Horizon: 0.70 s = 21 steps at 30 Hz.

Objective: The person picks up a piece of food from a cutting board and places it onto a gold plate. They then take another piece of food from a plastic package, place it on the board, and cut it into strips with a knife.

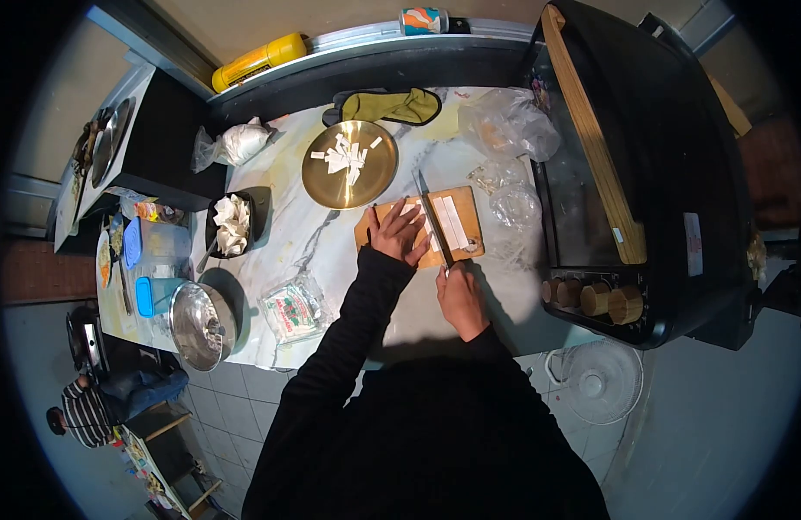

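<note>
My right hand grips the knife amid white strips; left hand spreads over some. I'd call this slicing; the next stroke needs steadiness.

I see bright, white light on the counter around the right grip. A soft shadow lies just right of it, so the light seems to come from the left. Beyond the grip, the gold plate shines. Far from the grip, things look bent and fuzzy, and the corners go black.
</note>
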{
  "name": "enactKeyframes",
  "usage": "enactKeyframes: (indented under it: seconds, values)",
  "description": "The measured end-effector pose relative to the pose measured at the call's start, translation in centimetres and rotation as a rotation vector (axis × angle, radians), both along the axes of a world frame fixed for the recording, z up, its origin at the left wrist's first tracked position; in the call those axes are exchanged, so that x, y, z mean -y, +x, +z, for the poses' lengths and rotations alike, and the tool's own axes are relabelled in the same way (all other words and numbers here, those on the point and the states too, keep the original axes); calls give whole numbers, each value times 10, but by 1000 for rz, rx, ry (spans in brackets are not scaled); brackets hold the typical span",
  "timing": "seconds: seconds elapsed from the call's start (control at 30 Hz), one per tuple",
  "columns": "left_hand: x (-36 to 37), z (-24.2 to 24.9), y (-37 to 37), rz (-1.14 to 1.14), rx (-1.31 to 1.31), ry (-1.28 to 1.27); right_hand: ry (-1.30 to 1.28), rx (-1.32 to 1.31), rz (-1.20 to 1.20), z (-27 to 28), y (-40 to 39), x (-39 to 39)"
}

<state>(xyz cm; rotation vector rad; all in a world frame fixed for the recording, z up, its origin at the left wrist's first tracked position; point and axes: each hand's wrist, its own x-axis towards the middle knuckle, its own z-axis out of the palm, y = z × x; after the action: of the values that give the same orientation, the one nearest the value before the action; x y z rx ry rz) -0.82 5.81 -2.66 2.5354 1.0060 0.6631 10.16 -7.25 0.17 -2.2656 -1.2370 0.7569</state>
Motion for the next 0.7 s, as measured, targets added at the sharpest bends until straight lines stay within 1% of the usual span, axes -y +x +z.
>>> enactKeyframes:
  seconds: [0.1, 0.17, 0.33, 0.5, 0.7]
  values:
    - [-1, -1, 1, 0, 25, -6, 7, 14, -14, 0, -1, 0]
    - [1, 5, 1, 7, -18, -24, 0, 14, -12, 2, 0, 0]
    - [-1, 0, 0, 4, 8, -21, -1, 43, 5, 5, -2, 0]
    - [-1, -2, 0, 9, 27, -4, -43, 10, -2, 6, -1, -2]
    - [-1, -1, 1, 1, -22, -19, -62, -6, -22, 1, -1, -2]
